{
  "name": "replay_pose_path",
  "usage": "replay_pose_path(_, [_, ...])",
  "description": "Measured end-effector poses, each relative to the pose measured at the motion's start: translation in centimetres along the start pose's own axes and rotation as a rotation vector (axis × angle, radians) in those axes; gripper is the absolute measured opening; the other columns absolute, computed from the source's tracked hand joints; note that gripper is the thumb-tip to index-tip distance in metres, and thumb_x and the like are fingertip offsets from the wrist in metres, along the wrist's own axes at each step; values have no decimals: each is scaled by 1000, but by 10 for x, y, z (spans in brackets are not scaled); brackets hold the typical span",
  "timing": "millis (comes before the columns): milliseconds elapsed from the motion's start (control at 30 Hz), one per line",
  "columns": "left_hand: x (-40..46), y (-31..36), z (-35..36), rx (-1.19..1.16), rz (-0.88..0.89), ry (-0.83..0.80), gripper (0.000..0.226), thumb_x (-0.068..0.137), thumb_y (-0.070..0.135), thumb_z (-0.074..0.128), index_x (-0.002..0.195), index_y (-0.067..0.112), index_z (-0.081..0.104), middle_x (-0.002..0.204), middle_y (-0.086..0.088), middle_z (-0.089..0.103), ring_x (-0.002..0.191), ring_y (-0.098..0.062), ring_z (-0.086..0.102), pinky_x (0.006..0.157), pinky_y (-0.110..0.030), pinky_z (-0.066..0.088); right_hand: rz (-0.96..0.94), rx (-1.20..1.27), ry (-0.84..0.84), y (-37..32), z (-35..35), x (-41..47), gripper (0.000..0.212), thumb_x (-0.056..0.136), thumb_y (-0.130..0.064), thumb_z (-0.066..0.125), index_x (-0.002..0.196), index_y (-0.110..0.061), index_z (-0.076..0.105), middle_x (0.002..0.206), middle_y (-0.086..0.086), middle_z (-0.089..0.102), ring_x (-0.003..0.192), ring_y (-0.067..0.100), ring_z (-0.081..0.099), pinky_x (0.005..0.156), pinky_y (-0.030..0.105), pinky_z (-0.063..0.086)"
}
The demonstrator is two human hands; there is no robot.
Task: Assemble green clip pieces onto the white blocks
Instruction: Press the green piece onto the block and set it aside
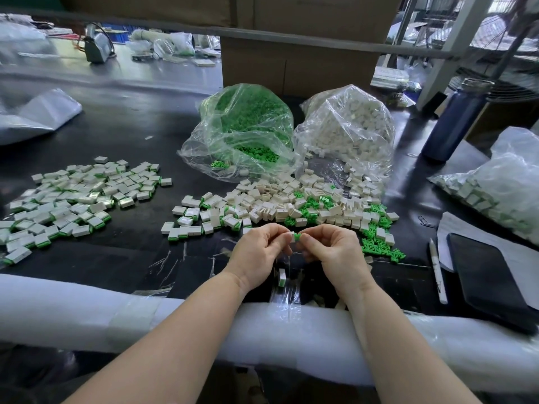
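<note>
My left hand [259,252] pinches a small white block [292,237] between thumb and fingers above the black table. My right hand [329,249] pinches a green clip [297,236] that touches the block's right side. Just beyond my hands lies a heap of loose white blocks [280,202] mixed with green clips [376,243]. A spread of blocks fitted with green clips [67,199] covers the table's left side. One fitted block [281,277] lies below my hands.
A clear bag of green clips [248,132] and a clear bag of white blocks [350,132] stand behind the heap. A blue bottle [455,121], another bag of blocks [495,188], a phone [490,275] and a pen [436,271] are at right. White foam padding [87,310] lines the near edge.
</note>
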State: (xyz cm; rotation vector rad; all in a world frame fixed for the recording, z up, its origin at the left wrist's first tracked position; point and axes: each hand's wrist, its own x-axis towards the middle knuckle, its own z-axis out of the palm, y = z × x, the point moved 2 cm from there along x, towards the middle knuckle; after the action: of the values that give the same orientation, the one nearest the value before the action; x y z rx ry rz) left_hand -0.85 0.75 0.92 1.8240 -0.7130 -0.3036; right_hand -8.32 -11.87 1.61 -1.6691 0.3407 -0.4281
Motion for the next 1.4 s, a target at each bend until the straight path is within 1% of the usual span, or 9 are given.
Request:
replay_pose_path(100, [0, -1, 0, 34, -16, -16, 17, 93, 25, 54, 80, 31, 62, 66, 10, 64, 68, -9, 59, 82, -40, 51, 12, -48, 10, 0, 2, 0, 12, 85, -3, 65, 76, -12, 67, 62, 0, 68, 55, 5, 62, 54, 16, 50])
replay_pose_path(200, [0, -1, 0, 90, -21, -46, 16, 94, 26, 53, 81, 28, 62, 70, 6, 63, 70, -15, 58, 79, -43, 50, 21, -115, -6, 0, 3, 1, 15, 86, -3, 63, 74, -11, 66, 62, 1, 64, 55, 6, 57, 55, 18, 49])
replay_pose_path(333, [0, -2, 0, 203, -11, -70, 16, 94, 27, 52, 82, 23, 62, 61, 10, 53, 62, -10, 48, 70, -37, 45, 19, -210, -10, -2, 5, 0, 18, 86, -4, 63, 69, -13, 64, 58, -2, 61, 50, 3, 52, 52, 18, 46])
replay_pose_path(467, [-1, -2, -1, 275, -9, -80, 17, 94, 27, 52, 87, 18, 64, 62, 10, 53, 63, -11, 48, 71, -36, 45, 18, -302, -31, -3, 4, 0, 19, 85, -7, 64, 67, -14, 63, 58, -1, 59, 50, 5, 49, 55, 22, 44])
replay_pose_path(700, [-2, 1, -2, 297, 0, -106, 17, 95, 27, 51, 88, 18, 64, 64, 6, 54, 65, -13, 48, 71, -37, 45, 52, -274, -74, -4, 3, 0, 19, 86, -5, 62, 68, -11, 63, 57, 0, 57, 48, 3, 47, 51, 16, 42])
replay_pose_path(867, [-3, 1, -1, 339, 6, -100, 16, 95, 28, 51, 88, 21, 64, 64, 10, 53, 67, -10, 49, 71, -30, 43, 46, -308, -90, -4, 3, 1, 18, 86, -5, 62, 69, -12, 63, 58, -1, 59, 51, 4, 49, 56, 19, 44])
replay_pose_path(1033, [-4, 1, -1, 344, 4, -102, 15, 94, 27, 52, 88, 19, 64, 72, 6, 58, 74, -13, 52, 74, -30, 44, 49, -336, -108, -4, 3, 1, 19, 86, -5, 62, 69, -14, 62, 58, -3, 59, 50, 1, 50, 56, 18, 43])
replay_pose_path(1133, [-4, 1, -1, 354, 11, -105, 15, 94, 27, 51, 88, 20, 64, 72, 8, 58, 74, -12, 53, 73, -28, 44, 48, -334, -117, -4, 3, 1, 19, 85, -4, 62, 69, -14, 61, 59, -1, 59, 52, 4, 51, 57, 19, 43])
replay_pose_path(1400, [-4, 1, 0, 377, 33, -105, 16, 94, 25, 52, 91, 17, 65, 78, 2, 63, 78, -15, 55, 76, -30, 44, 39, -350, -118, -5, 2, 0, 19, 85, -3, 61, 69, -13, 61, 59, -1, 60, 53, 4, 51, 59, 21, 44])
